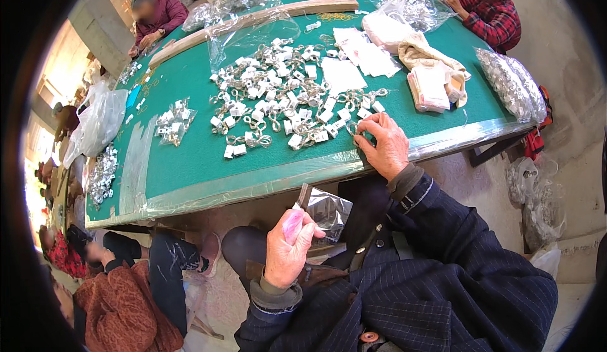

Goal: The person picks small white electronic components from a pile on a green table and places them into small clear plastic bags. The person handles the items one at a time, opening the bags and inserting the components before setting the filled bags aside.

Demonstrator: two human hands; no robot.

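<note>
My left hand (286,251) is closed in front of the table edge, gripping a small clear plastic bag (332,213) that hangs open to its right. Something pink (293,225) wraps one of its fingers, and a thin brownish strip (303,195) sticks up above it. At the table's near edge, my right hand (384,148) pinches a small metal loop (353,127) at the right end of the pile. That pile (272,93) consists of many white blocks with metal loops, spread on the green table (183,175). What the loop is joined to is partly hidden.
White paper sheets (341,76) and a beige cloth bag with packets (430,86) lie right of the pile. A filled clear bag (174,123) sits left. A wooden bar (253,20) crosses the far side. Other people sit around; one in a brown sweater (126,301) is close left.
</note>
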